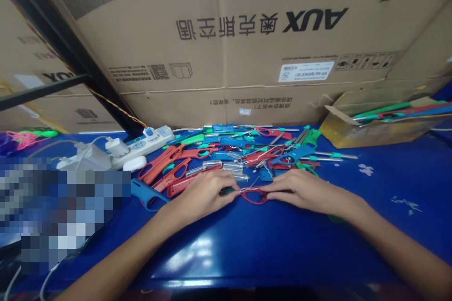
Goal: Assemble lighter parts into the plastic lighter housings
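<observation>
My left hand point(213, 190) is closed, thumb and fingertips pinching the end of a thin white wire point(250, 189). A red lighter shell point(254, 203) with a loop-shaped trigger guard lies between my two hands, just above the blue table. My right hand point(300, 190) is closed too, its fingertips on the right side of that shell by a small black part point(263, 195). Both palms hide much of what is held. Behind my left hand rest clear lighter fuel tanks point(233, 167) and a red shell half point(183, 186). A blue piece point(267, 175) sits just beyond my right fingers.
A pile of red, blue and green lighter parts with metal tubes point(226, 141) spreads along the back. On the left are a power strip point(155, 141) with plugged-in chargers point(90, 156) and a blue shell point(150, 195). A cardboard box point(339, 129) holding lighters stands back right.
</observation>
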A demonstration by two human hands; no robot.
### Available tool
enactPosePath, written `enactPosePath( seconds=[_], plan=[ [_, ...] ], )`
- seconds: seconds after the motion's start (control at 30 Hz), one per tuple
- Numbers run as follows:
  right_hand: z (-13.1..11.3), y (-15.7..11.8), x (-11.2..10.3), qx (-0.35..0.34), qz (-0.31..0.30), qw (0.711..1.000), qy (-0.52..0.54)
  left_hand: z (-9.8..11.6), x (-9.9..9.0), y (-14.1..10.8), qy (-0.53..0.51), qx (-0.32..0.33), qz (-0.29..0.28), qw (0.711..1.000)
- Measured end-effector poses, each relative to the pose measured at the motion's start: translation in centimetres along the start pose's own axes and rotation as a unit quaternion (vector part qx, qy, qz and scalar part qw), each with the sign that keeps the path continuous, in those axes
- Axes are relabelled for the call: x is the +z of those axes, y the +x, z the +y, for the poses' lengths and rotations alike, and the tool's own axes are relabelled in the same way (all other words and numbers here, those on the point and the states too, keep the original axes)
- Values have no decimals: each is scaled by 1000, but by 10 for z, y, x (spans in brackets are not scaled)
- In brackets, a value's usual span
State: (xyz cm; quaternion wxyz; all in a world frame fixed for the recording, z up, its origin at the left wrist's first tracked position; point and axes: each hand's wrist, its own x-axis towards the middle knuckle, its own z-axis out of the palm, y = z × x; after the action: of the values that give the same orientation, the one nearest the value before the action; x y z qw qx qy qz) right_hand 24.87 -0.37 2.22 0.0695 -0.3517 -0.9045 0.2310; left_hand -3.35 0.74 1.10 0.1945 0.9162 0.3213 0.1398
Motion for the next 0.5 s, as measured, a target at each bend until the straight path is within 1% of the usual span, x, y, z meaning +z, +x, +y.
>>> enactPosePath(
  seconds=[0.13, 0.33, 0.5],
  plan=[
    [0, 0, 0, -5, 7, 1000, 8, 2, 0, -1, 7, -4, -6, 1000],
    [-2, 0, -1, -7, 4, 1000, 10, 4, -2, -1, 43, 8, -6, 999],
    [-4, 0, 0, -3, -2, 1000, 0, 2, 0, 0, 12, 8, 3, 1000]
  ],
)
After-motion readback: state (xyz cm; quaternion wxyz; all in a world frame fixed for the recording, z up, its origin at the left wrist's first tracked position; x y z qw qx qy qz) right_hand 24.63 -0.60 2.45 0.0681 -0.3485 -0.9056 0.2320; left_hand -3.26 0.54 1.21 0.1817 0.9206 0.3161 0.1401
